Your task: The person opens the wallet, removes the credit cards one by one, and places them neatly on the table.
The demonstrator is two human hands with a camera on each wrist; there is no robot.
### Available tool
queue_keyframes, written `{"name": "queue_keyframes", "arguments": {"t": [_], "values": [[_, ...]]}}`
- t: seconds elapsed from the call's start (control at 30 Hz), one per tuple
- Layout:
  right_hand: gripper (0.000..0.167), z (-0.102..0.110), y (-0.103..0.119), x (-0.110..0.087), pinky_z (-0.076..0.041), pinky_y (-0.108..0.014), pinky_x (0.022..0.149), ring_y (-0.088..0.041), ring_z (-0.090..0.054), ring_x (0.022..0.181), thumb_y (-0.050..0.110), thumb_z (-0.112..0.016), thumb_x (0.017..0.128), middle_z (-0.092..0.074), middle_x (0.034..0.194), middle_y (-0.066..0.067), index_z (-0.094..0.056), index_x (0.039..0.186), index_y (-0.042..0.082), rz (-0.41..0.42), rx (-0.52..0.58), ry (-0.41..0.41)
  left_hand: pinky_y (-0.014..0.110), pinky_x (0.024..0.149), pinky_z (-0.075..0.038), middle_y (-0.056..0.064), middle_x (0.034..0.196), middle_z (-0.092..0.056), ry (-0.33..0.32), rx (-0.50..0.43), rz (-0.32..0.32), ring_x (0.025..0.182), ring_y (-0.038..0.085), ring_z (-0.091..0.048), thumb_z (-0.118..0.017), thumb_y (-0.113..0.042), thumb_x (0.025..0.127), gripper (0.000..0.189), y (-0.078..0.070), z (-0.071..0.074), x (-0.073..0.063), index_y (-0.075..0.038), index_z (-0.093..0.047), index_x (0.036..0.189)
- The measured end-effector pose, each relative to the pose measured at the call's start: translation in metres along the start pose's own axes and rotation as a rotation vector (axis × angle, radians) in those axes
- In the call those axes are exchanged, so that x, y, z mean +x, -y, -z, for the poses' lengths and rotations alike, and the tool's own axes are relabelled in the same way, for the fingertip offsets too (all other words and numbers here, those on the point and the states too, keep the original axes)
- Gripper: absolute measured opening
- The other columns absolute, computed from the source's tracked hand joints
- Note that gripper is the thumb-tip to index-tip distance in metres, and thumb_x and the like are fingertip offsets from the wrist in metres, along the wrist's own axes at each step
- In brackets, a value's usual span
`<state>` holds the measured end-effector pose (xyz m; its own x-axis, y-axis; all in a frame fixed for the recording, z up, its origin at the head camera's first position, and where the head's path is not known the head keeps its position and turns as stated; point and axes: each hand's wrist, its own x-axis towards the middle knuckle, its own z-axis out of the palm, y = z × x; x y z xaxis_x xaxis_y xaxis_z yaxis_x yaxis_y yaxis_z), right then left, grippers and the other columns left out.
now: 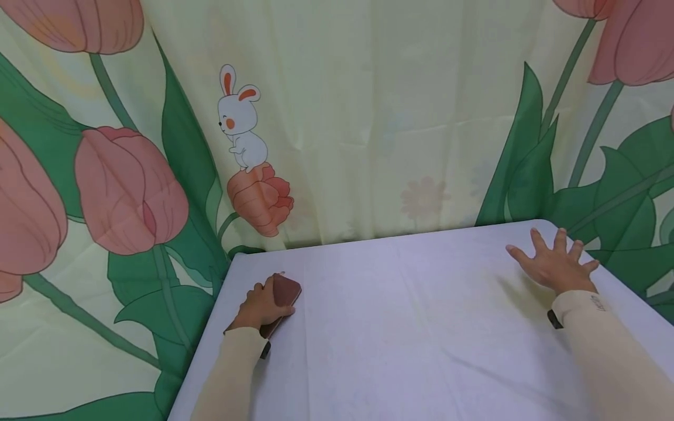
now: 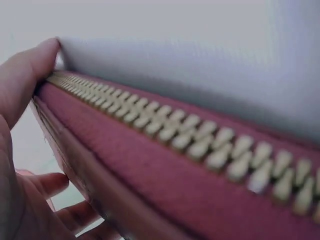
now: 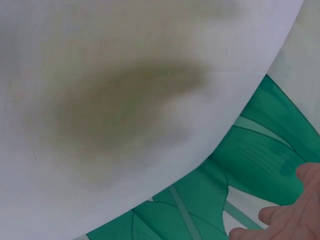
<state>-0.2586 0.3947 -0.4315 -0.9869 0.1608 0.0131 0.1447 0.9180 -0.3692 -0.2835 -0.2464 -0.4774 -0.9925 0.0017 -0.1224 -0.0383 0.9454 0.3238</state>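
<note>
Left hand has it, fingers and thumb gripping a reddish-brown zippered case across its width! And where does the case lie? Right under the palm, poking out ahead and to the right of the knuckles, with its near end slipping back below the hand toward the wrist. Over to the left wrist view, and what a close look: a pale gold zip runs away from the camera along the edge, its teeth meshed, maroon fabric on both sides, fingers at the near-left of it all. Whether the case touches the surface under it, I can't tell. Below that hand spreads a white-covered table, its left edge just to the hand's left. Behind the hand come a cream sleeve and a small black piece at the wrist. Now well across to the right, here's the right hand, fingers fanned wide, grasping nothing, near the table's far right corner, a soft shadow on the cloth to its left. Beyond both hands hangs a curtain: a white rabbit ahead of the left hand, big pink tulips off to that hand's left, green leaves beyond the right hand.
</note>
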Motion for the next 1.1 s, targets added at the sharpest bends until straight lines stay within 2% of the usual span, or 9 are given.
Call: {"name": "queue_keyframes", "arguments": {"t": [0.17, 0.33, 0.63, 1.1], "values": [[0.107, -0.011, 0.002, 0.0, 0.005, -0.097, 0.089, -0.083, 0.014, 0.132, 0.079, -0.03, 0.097, 0.018, 0.153, -0.052, 0.001, 0.163, 0.0, -0.006, 0.0, 0.022, 0.061, 0.082, -0.053, 0.028, 0.131, -0.052, 0.006, 0.031, -0.025, 0.111, 0.041, -0.053, -0.083, -0.047, 0.081, 0.104, -0.017, -0.006, 0.002, -0.004, -0.031, 0.16], [0.107, -0.016, 0.011, 0.003, 0.004, -0.097, 0.09, -0.083, 0.011, 0.132, 0.079, -0.031, 0.098, 0.017, 0.153, -0.052, -0.001, 0.163, 0.001, 0.019, -0.002, 0.072, 0.057, 0.083, -0.054, 0.023, 0.136, -0.052, 0.045, 0.041, -0.081, 0.112, 0.037, -0.053, -0.083, -0.05, 0.08, 0.104, -0.044, -0.014, 0.007, -0.007, -0.033, 0.161], [0.105, -0.026, 0.037, 0.011, 0.001, -0.094, 0.097, -0.08, 0.007, 0.137, 0.08, -0.03, 0.098, 0.012, 0.157, -0.049, -0.005, 0.165, 0.004, 0.082, -0.051, 0.122, 0.051, 0.086, -0.054, 0.018, 0.137, -0.054, 0.086, 0.036, -0.195, 0.114, 0.031, -0.053, -0.082, -0.053, 0.08, 0.103, -0.087, -0.023, 0.008, -0.011, -0.034, 0.162], [0.102, -0.046, 0.08, 0.01, -0.008, -0.09, 0.104, -0.072, -0.002, 0.144, 0.08, -0.04, 0.096, 0.0, 0.164, -0.041, -0.017, 0.167, 0.01, 0.196, -0.114, 0.155, 0.049, 0.091, -0.052, 0.016, 0.136, -0.054, 0.136, 0.065, -0.366, 0.114, 0.029, -0.054, -0.081, -0.055, 0.081, 0.101, -0.143, -0.036, 0.006, -0.016, -0.034, 0.162]]}}
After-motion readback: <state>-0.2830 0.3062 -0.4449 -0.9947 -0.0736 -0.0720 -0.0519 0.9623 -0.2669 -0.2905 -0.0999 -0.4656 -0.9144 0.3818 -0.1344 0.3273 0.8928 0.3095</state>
